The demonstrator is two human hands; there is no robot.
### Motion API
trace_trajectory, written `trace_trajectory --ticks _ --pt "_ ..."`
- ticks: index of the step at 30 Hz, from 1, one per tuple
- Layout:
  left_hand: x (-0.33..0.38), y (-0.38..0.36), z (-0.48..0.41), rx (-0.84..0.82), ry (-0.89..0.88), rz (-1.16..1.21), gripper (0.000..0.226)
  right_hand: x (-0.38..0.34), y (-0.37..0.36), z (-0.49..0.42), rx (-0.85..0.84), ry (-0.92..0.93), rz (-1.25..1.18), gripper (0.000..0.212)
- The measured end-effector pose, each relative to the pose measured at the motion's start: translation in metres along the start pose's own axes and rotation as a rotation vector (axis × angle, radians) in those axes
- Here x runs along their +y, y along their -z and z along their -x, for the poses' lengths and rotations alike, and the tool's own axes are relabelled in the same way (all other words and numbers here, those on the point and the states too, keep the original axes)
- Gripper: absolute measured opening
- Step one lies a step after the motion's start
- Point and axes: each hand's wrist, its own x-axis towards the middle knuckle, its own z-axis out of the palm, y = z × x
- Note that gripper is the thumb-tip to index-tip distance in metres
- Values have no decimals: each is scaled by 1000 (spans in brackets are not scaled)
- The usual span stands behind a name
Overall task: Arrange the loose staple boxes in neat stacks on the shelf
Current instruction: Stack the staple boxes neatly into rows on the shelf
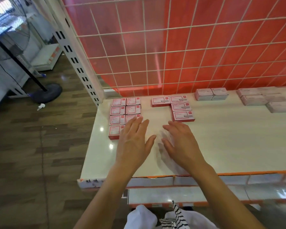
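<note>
Small flat staple boxes, white-faced with red borders and red sides, lie on the glossy white shelf. There is a two-column block at its left end, an L-shaped group near the middle and paler boxes farther right. The left hand, grip apart with fingers straight, covers the block's near corner. The right hand, grip also apart, is over bare shelf.

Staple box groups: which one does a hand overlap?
The leftmost group, two columns by the left edge of the shelf: the left hand hides part of its nearest boxes.
</note>
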Motion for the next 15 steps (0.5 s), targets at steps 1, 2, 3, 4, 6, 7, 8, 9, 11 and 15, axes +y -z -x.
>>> trace_trajectory --ticks 1,2,3,4,6,7,8,9,11,15 --pt "11 -4 0 -12 -6 -7 50 8 4 3 1 4 3 45" --pt "22 -7 1 -30 -11 -10 51 16 8 7 1 7 4 45" --pt "33 -11 2 -59 -12 -6 52 24 13 10 1 8 5 45" --pt "44 -14 3 -90 -8 0 53 32 18 14 -4 9 7 45" --pt "66 -23 5 -129 -1 -5 56 49 28 21 -21 8 11 46" --pt "76 -28 6 -145 -4 -16 56 58 33 24 -33 9 15 47" --pt "86 -31 7 -148 -11 -25 56 66 38 27 -44 10 24 47" --pt "96 -35 7 -142 -16 -27 55 74 43 29 -54 7 36 47" --pt "114 -41 7 -144 -19 -13 54 88 50 34 -62 -9 57 47" --pt "141 -46 4 -163 -76 16 53 105 61 42 -31 -50 56 47"
